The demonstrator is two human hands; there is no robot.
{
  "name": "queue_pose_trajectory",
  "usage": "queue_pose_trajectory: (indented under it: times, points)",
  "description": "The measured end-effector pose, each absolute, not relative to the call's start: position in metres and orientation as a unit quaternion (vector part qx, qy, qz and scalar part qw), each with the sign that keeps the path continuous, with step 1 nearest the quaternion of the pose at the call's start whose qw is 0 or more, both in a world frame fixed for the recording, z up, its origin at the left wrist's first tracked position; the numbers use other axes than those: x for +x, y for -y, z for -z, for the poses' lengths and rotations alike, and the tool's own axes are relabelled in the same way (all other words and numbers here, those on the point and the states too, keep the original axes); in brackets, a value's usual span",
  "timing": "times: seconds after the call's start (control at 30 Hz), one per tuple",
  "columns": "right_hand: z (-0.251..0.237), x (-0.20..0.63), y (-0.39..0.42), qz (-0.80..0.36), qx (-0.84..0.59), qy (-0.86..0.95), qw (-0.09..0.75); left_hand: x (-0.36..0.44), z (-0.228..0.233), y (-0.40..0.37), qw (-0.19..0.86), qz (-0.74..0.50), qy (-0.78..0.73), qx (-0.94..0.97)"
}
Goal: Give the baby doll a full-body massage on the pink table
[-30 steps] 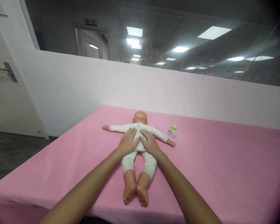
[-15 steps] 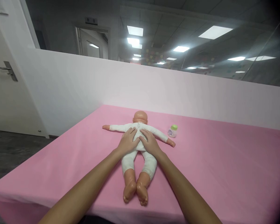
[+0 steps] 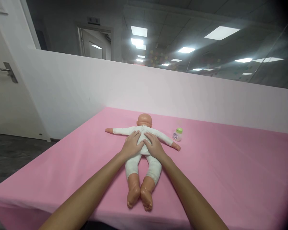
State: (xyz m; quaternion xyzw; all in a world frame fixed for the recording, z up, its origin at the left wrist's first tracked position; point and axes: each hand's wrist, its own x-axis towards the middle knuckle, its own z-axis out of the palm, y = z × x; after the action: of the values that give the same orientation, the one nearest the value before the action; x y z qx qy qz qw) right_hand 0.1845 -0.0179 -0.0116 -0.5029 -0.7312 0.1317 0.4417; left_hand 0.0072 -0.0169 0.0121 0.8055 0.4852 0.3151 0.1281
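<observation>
White wall (image 3: 158, 91) across the far side, glass above it; pink-covered table (image 3: 230, 166) in front, far edge at the wall; doll (image 3: 143, 150) in white clothing lying on the table near its middle, face down, head toward the wall, both arms stretched out sideways, legs slightly parted, bare feet close together toward the near edge.

Left hand (image 3: 131, 147) flat on the left side of the doll's back; right hand (image 3: 156, 148) matching it on the right side; both with fingers extended and pointing toward the doll's shoulders, gripping nothing, only laid on the cloth; thumb tips close together over the middle of the back, touching or not, cannot tell; pressure under the palms likewise cannot be read.

Step in hand, by judgement: two-handed, even contact on the back; any onward move calls for palms kept flat and level, both sides sharing the load, so the doll stays square on the cover.

Bottle (image 3: 176, 135) to the right, just beyond the doll's right-hand forearm, apart from both hands; green cap (image 3: 180, 130) on.
</observation>
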Motion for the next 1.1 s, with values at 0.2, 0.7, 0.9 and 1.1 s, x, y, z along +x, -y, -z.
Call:
queue_pose_trajectory:
  times: [0.2, 0.7, 0.9, 1.1]
  points:
    - [0.005, 0.183, 0.023, -0.127, -0.500, 0.726, 0.454, 0.009, -0.020, 0.025, 0.083, -0.346, -0.494, 0.794]
    - [0.012, 0.185, 0.017, -0.163, -0.511, 0.738, 0.408, 0.008, -0.021, 0.022, 0.142, -0.286, -0.509, 0.799]
    - [0.010, 0.186, 0.017, -0.139, -0.543, 0.741, 0.369, 0.005, -0.028, 0.025, 0.148, -0.278, -0.505, 0.804]
    - [0.006, 0.188, 0.017, -0.125, -0.545, 0.742, 0.368, 0.003, -0.036, 0.027, 0.153, -0.299, -0.497, 0.800]
